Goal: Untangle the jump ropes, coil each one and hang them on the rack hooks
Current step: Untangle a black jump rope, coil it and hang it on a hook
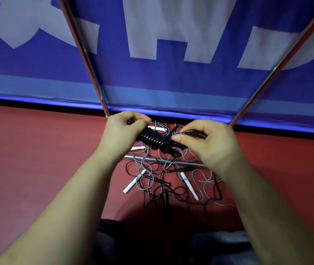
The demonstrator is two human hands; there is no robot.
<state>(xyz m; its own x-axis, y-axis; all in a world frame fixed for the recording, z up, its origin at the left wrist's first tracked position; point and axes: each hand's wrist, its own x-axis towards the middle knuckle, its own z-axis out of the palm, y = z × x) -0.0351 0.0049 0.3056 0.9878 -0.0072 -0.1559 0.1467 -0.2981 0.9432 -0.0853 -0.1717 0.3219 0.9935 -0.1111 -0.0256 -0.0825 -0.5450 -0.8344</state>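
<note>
While both hands work above the red floor [37, 159], the left hand [120, 133] is curled round one end of a black rope bundle [152, 138], its cord wound in tight turns around the middle. Right hand [209, 142] pinches a bunch of thin black cord loops [192, 133] between thumb and fingers at the bundle's other end. Bundle is held in the air, just above the pile.

Below it on the floor: a tangled heap of ropes [171, 180], grey and black cords crossing each other, with several white handles [133, 184] and black handles [165, 197] mixed in. A metal bar [186, 163] lies across the heap, cords passing over and under it. Two slanted metal poles [87, 60] rise from the floor on either side, in front of a blue banner [171, 77] with pale lettering. Rack hooks not visible from here.
</note>
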